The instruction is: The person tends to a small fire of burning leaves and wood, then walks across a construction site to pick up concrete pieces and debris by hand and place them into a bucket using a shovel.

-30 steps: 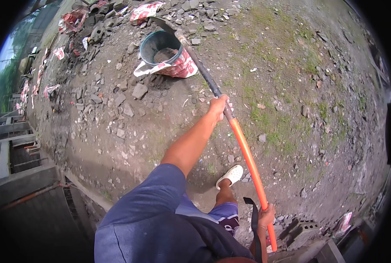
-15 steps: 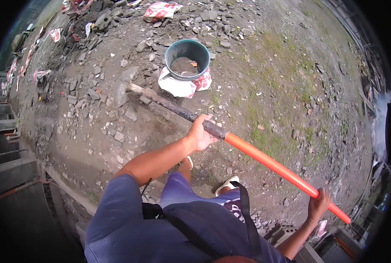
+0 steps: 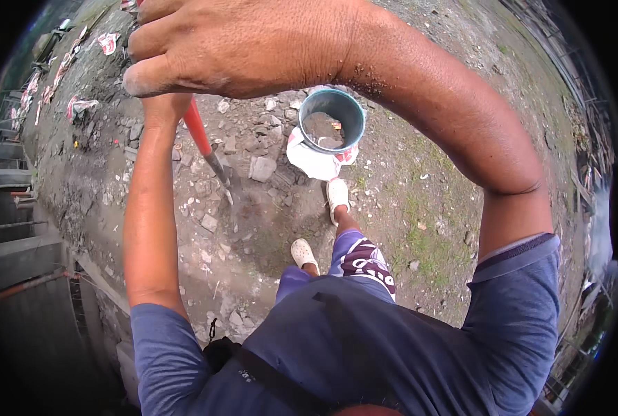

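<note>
A long-handled shovel with an orange-red handle (image 3: 196,128) stands steeply tilted, its dark lower end (image 3: 220,170) reaching down to the rubble. My right hand (image 3: 198,48) is closed at the upper handle, raised large at the upper left with the arm bent across the view. Below it my left hand (image 3: 165,105) is at the handle too, its fingers mostly hidden behind the right. The blade shows only as a narrow edge. Right of the shovel, a teal bucket (image 3: 357,114) with grey-brown soil inside sits on a white and red sack (image 3: 312,161).
Broken stones (image 3: 262,168) and loose rubble lie around the shovel tip. My feet in pale clogs (image 3: 337,194) stand near the bucket. Torn sacks (image 3: 80,107) are scattered at the left, and concrete blockwork (image 3: 18,249) lines that edge. Patchy grass (image 3: 427,229) grows at the right.
The shovel has swung from lying across my front to steeply upright at the left. Both hands have risen to the upper left, the right crossing over from the far right. My feet have shifted.
</note>
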